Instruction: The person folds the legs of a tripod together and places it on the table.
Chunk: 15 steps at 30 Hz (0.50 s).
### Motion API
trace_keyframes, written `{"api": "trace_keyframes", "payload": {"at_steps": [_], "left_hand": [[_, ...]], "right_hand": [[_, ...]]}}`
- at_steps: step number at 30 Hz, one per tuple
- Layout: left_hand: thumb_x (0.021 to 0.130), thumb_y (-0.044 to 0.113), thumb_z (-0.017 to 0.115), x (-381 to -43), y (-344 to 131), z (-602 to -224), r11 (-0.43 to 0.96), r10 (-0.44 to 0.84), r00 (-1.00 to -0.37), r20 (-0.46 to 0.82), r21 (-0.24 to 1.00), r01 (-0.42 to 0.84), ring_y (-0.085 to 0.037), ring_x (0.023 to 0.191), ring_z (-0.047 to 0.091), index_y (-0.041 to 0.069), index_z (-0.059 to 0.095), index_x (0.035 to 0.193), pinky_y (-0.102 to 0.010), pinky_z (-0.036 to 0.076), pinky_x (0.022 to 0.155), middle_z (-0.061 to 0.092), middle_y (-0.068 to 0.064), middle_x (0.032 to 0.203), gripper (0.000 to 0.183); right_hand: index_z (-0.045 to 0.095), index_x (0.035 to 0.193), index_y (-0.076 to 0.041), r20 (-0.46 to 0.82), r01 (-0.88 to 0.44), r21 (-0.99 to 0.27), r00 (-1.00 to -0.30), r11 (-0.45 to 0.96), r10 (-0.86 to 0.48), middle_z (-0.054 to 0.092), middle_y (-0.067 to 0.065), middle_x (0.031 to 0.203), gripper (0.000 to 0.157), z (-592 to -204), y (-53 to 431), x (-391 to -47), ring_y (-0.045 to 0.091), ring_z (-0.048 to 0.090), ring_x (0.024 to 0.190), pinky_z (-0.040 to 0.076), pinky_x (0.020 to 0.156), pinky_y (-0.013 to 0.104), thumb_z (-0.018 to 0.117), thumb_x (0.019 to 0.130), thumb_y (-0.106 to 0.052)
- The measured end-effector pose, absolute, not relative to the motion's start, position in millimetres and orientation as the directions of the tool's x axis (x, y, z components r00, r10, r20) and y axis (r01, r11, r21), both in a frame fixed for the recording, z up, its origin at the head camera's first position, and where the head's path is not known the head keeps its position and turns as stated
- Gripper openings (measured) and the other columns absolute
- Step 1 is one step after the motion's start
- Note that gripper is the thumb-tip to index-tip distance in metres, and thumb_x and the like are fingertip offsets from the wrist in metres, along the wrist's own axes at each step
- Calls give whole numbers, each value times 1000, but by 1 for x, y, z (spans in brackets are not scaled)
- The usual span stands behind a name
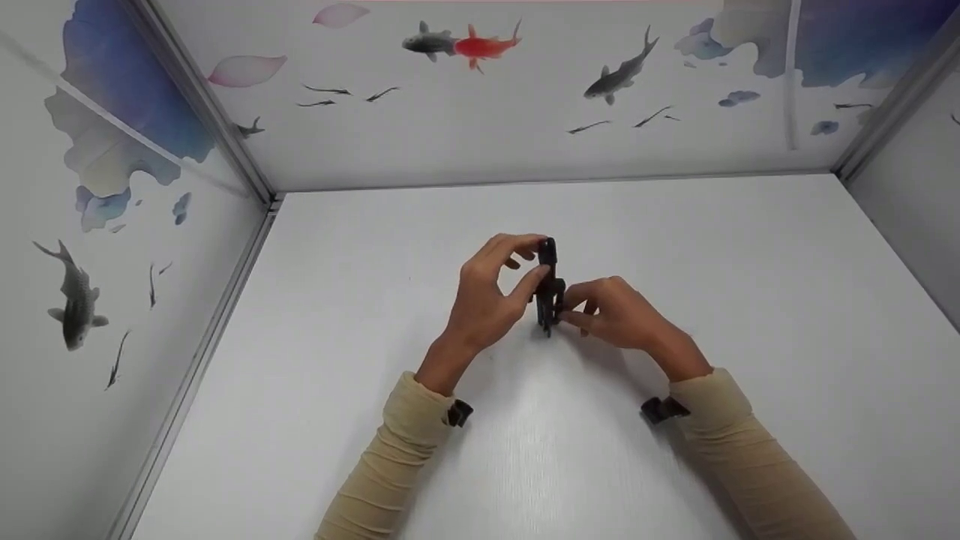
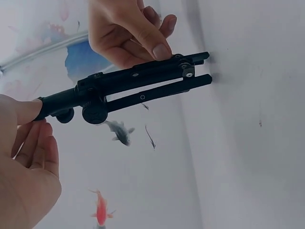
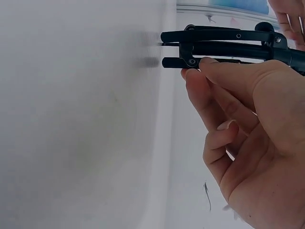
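A small black tripod (image 1: 550,289) stands nearly upright above the white table, its legs folded close together. My left hand (image 1: 487,296) grips its upper end between thumb and fingers; the left wrist view shows this grip on the tripod's handle (image 2: 59,101). Lower down, my right hand (image 1: 619,315) pinches one leg near its foot, with thumb and index finger on it in the right wrist view, where the other fingers curl loosely. The leg tips (image 3: 169,36) are close to the tabletop; whether they touch it I cannot tell.
The white table (image 1: 360,300) is bounded by a back wall (image 1: 525,112) and a left wall (image 1: 150,262), both printed with fish and petals. Another wall (image 1: 915,165) rises on the right. Small dark devices (image 1: 664,409) sit at both cuffs.
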<state>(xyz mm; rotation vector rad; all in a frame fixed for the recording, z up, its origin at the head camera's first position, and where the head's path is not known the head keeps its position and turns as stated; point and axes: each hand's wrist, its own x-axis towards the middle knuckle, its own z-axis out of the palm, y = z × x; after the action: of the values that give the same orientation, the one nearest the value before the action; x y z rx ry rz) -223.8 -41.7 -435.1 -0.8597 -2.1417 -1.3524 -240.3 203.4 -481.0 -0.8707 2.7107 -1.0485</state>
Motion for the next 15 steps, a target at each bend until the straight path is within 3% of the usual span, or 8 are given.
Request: {"api": "trace_keyframes", "payload": {"at_steps": [9, 15], "left_hand": [[102, 17, 77, -230, -47, -439, 290, 223, -713, 665, 653, 700, -13, 108, 71, 12, 72, 134, -31, 58, 92, 75, -1, 123, 32], [102, 20, 78, -232, -50, -440, 293, 162, -736, 657, 680, 672, -11, 106, 73, 11, 71, 134, -31, 59, 90, 77, -1, 123, 34]], "right_hand": [[84, 109, -15, 110, -474, -643, -834, 601, -540, 83, 0, 102, 13, -478, 206, -239, 10, 72, 71, 57, 68, 28, 76, 100, -8], [82, 111, -16, 111, -470, -645, -838, 603, -534, 82, -3, 105, 14, -475, 209, -241, 14, 71, 83, 57, 78, 32, 74, 102, -9]]}}
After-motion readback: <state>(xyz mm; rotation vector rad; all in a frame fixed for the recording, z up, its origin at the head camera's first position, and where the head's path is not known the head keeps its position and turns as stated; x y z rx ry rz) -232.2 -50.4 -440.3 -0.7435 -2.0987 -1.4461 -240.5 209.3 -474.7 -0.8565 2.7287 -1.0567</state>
